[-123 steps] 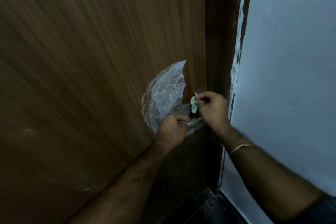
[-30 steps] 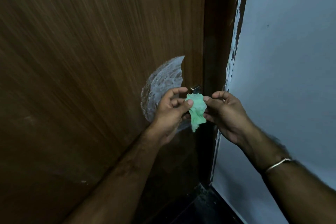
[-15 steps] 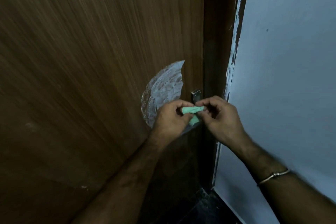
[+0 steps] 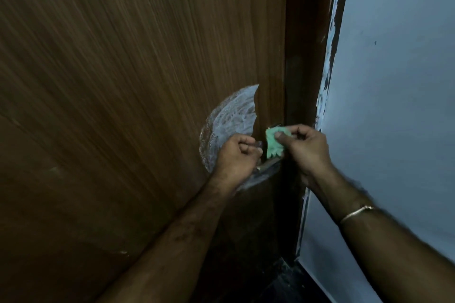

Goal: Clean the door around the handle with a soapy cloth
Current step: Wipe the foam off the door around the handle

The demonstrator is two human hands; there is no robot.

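the brown wooden door point(image 4: 138, 86) carries a white soapy patch point(image 4: 229, 120) by its right edge. the left hand point(image 4: 237, 155) curls around the door handle point(image 4: 267, 166) (mostly hidden). just right of it, the right hand point(image 4: 304, 149) pinches the green cloth point(image 4: 272, 146) against the door's edge.

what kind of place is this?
Likely indoors at a home doorway: a wood-grain door with a soapy patch, a dark frame, and a pale painted wall flaking along its edge. The right hand pinches a green cloth.
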